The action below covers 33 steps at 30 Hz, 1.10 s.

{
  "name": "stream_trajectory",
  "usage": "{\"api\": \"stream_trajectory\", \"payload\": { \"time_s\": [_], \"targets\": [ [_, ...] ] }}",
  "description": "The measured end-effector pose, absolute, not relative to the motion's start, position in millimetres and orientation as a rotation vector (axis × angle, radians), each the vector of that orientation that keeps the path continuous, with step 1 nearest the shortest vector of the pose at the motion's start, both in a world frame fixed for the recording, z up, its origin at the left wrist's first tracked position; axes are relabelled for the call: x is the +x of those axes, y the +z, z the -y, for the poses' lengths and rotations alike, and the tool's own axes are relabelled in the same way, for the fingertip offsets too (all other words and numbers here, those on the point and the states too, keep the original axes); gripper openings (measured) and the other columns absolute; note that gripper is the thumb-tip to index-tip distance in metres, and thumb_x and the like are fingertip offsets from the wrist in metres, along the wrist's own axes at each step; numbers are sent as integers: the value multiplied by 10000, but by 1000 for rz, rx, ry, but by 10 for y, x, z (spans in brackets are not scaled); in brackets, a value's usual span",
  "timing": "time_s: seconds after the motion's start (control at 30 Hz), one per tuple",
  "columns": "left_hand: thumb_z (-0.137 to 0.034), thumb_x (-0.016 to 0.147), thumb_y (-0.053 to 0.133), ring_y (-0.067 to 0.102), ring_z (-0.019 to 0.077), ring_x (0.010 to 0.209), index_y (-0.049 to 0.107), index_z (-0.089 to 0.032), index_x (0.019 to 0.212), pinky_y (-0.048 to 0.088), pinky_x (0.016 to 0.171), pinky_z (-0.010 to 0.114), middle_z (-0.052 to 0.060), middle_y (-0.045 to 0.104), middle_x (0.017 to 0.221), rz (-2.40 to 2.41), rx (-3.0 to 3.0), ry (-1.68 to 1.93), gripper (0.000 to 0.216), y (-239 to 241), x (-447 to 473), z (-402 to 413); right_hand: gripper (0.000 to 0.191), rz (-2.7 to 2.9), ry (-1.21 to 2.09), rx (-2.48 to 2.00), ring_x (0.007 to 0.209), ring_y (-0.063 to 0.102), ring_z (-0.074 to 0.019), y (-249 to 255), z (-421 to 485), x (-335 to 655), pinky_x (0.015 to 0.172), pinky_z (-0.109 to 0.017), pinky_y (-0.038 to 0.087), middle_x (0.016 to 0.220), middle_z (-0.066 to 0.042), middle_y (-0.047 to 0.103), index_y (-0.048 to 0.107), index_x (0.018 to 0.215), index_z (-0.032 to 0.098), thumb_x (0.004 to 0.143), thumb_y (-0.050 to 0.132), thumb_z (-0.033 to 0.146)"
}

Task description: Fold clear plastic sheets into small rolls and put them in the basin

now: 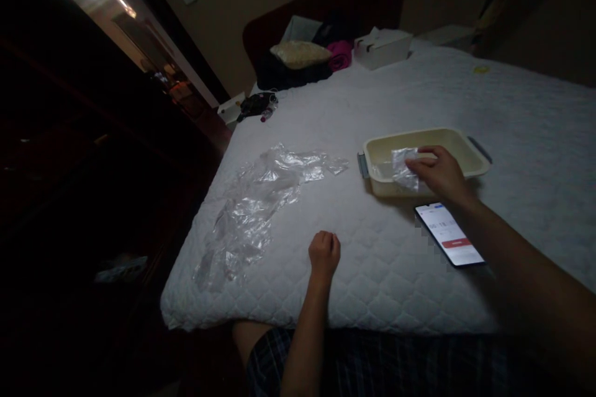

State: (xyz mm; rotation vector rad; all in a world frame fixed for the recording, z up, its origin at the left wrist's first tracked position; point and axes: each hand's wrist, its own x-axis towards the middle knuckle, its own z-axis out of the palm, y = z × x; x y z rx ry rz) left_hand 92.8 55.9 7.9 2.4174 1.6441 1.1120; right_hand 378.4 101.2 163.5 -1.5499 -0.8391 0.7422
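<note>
My right hand (pixel 440 173) reaches over the near rim of a cream plastic tray (pixel 465 152) on the bed and pinches a small clear plastic bag (pixel 404 169) that hangs over the tray's edge. My left hand (pixel 325 252) rests on the white quilted mattress (pixel 363 273) as a closed fist with nothing visible in it. A spread of crumpled clear plastic bags (pixel 261 198) lies on the mattress to the left of it. A lit phone (pixel 449 234) lies face up just below my right wrist.
A white tissue box (pixel 382 48), a pale cushion (pixel 300 53), dark and pink clothes (pixel 339 54) and a dark headboard (pixel 335 0) sit at the bed's far end. Small dark items (pixel 256 105) lie near the left edge. The floor to the left is dark.
</note>
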Motion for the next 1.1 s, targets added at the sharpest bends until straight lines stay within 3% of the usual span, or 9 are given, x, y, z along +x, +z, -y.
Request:
{"api": "stream_trajectory", "payload": {
  "time_s": [0.13, 0.27, 0.47, 0.6, 0.93, 1.1],
  "targets": [
    [-150, 867, 504, 543, 139, 671, 543, -194, 681, 405, 619, 239, 27, 577, 688, -1695, 2516, 1100, 195, -21, 944, -586, 347, 934, 711, -1702, 593, 542, -120, 1671, -1421, 3962, 569, -253, 450, 737, 21, 580, 434, 982, 210, 739, 682, 224],
    [-141, 862, 505, 536, 138, 666, 530, -195, 684, 402, 611, 236, 25, 563, 688, -1724, 2521, 1083, 187, -33, 947, -586, 340, 979, 801, -1784, 554, 530, -137, 1478, -1746, 3995, 555, -278, 450, 685, 33, 548, 426, 972, 199, 728, 662, 175],
    [-140, 860, 502, 519, 134, 644, 517, -197, 673, 395, 598, 239, 19, 539, 675, -1755, 2491, 1027, 196, -46, 953, -611, 146, 1667, 454, -2015, 760, 594, -217, 1123, -1906, 4121, 700, -322, 452, 762, -52, 601, 555, 769, 196, 723, 670, 274],
    [-132, 856, 497, 524, 139, 655, 523, -200, 686, 401, 599, 241, 21, 546, 680, -1766, 2494, 1014, 185, -51, 959, -616, 163, 1977, 253, -2005, 849, 617, -229, 1042, -1930, 4157, 764, -321, 455, 917, -105, 636, 670, 816, 179, 765, 622, 327],
    [-139, 858, 499, 519, 142, 649, 506, -202, 676, 396, 594, 251, 21, 543, 677, -1785, 2486, 983, 193, -42, 963, -610, 209, 1822, 642, -2028, 623, 632, -162, 1093, -1982, 4065, 581, -251, 446, 731, -34, 682, 627, 953, 181, 769, 528, 174],
    [-138, 857, 496, 519, 143, 656, 503, -203, 678, 396, 600, 251, 21, 543, 681, -1792, 2481, 965, 191, -41, 961, -606, 98, 2069, 477, -1977, 739, 637, -203, 1117, -2003, 4067, 651, -282, 447, 795, -64, 674, 650, 807, 194, 760, 570, 226]
  ]
}}
